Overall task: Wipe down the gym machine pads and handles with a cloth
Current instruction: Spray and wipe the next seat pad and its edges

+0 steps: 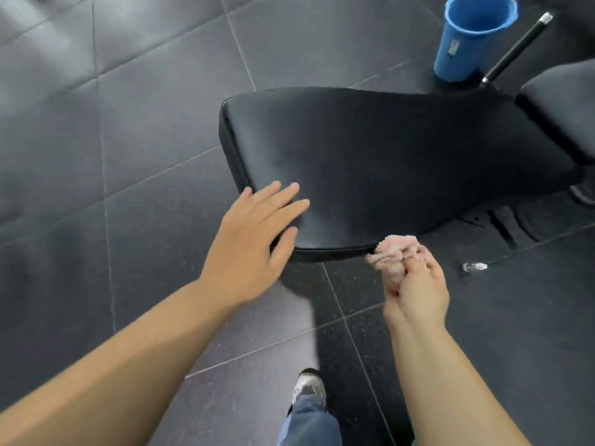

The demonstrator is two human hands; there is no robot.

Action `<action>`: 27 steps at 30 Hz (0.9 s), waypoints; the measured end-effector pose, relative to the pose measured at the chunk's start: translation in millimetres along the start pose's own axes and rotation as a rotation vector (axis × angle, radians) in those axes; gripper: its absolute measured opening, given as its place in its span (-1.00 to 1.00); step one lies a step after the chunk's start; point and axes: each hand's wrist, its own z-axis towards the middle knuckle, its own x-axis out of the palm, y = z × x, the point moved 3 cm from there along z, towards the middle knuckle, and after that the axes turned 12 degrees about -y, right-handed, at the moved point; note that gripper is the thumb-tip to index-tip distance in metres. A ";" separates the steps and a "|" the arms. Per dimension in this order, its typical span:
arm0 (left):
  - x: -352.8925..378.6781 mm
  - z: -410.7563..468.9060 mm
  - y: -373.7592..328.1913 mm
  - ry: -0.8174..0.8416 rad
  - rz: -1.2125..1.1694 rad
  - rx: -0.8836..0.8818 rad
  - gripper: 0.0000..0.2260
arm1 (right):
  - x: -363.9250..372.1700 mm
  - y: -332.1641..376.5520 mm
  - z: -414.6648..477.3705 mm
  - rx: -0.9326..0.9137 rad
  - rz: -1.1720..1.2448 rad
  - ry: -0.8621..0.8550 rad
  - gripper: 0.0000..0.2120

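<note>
A long black padded bench pad point(386, 162) fills the middle of the head view, its near end toward me. My left hand point(254, 239) lies flat with straight fingers on the pad's near left corner. My right hand point(415, 291) grips a bunched pink cloth point(394, 255), which touches the pad's near edge at its right side. A second black pad point(560, 104) adjoins the bench at the far right.
A blue bucket point(470, 37) stands on the floor beyond the bench, next to a black bar with a silver tip point(518, 43). Dark rubber floor tiles surround the bench. My shoe and jeans leg point(309, 410) show at the bottom.
</note>
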 end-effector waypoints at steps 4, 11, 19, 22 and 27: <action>14.5 3.6 12.0 0.005 -0.139 0.014 -0.64 | 20.9 -28.5 -29.7 -0.121 0.108 -0.178 -0.77; 15.1 3.4 12.3 -0.061 -0.248 0.023 -0.65 | 37.5 -73.6 -87.7 -0.161 0.037 -0.132 -0.71; 17.2 5.0 13.1 -0.081 -0.220 0.085 -0.65 | 32.2 -58.8 -59.3 -0.203 0.024 -0.142 -0.89; 19.6 4.8 14.1 -0.088 -0.218 0.084 -0.65 | 42.0 -80.0 -92.2 -0.238 -0.088 -0.060 -0.87; 15.8 4.4 13.0 -0.054 -0.227 0.090 -0.63 | 21.3 -78.4 -73.3 -0.062 0.129 0.031 -0.78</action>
